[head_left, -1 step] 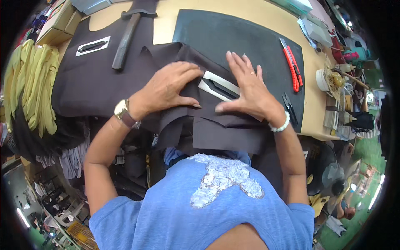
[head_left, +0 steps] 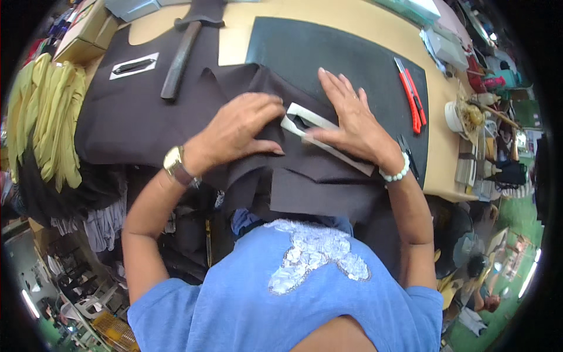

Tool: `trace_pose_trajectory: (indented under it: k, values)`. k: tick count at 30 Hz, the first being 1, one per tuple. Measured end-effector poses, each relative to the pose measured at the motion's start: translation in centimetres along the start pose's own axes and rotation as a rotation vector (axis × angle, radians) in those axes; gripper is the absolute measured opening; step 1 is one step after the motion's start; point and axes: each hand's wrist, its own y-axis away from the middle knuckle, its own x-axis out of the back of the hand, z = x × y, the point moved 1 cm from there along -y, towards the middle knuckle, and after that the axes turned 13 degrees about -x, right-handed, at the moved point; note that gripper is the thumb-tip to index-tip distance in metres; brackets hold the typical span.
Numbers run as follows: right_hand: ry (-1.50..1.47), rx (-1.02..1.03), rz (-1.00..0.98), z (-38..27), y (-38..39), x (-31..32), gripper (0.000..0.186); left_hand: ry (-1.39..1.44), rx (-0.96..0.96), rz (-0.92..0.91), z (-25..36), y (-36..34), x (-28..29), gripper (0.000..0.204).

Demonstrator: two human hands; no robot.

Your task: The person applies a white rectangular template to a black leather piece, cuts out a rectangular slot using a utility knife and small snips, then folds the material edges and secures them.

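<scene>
Dark brown cloth (head_left: 123, 129) lies spread and folded over the table edge. On it, a narrow white frame-shaped piece (head_left: 314, 114) surrounds a black slot. My left hand (head_left: 237, 126) rests on the cloth by the frame's left end, fingers together and bent, thumb apart. Across the frame's right part reaches my right hand (head_left: 359, 129), fingers stretched and thumb over the slot; whether the thumb presses is unclear. Neither hand holds anything visible. Further left, a similar white piece (head_left: 134, 66) with a black slot sits flat on the cloth, beside a hammer (head_left: 182, 61).
A black mat (head_left: 328, 50) covers the table's far middle. On its right side lie a red box cutter (head_left: 412, 97), blade out, and black snips (head_left: 409, 154), partly behind my wrist. Yellow cloths (head_left: 41, 123) hang at left; a white tub (head_left: 453, 114) stands at right.
My right thumb has moved over the slot and the hand sits slightly to the right. More of the white frame's lower right end shows. My left hand has hardly moved.
</scene>
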Motion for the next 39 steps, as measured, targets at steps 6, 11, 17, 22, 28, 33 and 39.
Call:
trace_pose_trajectory:
  k: [6,11,17,22,28,33,39]
  values:
    - [-0.037,0.079,-0.041,-4.8,-8.8,-0.7,0.053,-0.33,0.006,-0.077,6.6,-1.2,-1.0,0.029]
    - [-0.261,0.158,-0.27,-8.5,-12.4,-1.4,0.028,-0.123,0.145,0.237,8.4,-2.3,-3.4,0.023]
    - [-0.366,0.14,-0.128,-8.1,-16.8,3.6,0.047,-0.019,0.033,0.185,6.1,-2.2,-1.5,0.04]
    - [0.01,0.182,-0.26,-9.7,-12.2,-1.7,0.075,-0.166,0.007,0.018,7.3,-0.8,-4.6,0.043]
    - [0.111,0.39,-0.46,-12.3,-10.9,-3.9,0.032,-0.17,0.066,0.144,8.7,-0.4,-5.8,0.034]
    - [-0.315,0.305,-0.084,-11.4,-14.8,-1.1,0.029,-0.322,0.045,0.311,8.4,-0.3,-3.0,0.025]
    - [-0.991,-0.115,0.552,-2.3,-20.9,11.9,0.021,-0.165,0.244,0.61,5.3,-1.4,2.5,0.075]
